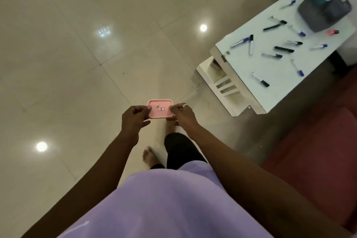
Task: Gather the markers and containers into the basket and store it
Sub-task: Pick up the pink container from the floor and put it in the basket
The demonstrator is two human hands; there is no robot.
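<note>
container [160, 109] is pinched level between left hand [134, 120] and right hand [182, 115] for carrying | markers [284, 49] are strewn beside basket [309, 15], far right, ungathered

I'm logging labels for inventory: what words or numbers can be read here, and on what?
"18", as far as it reads: small sticker on the pink container held by the left hand and right hand.
Markers on the white table: print too small to read.
Grey basket: no text shows.

Both arms reach forward; the left hand [135, 117] and right hand [181, 114] each pinch 1 end of the container [160, 104].
</note>
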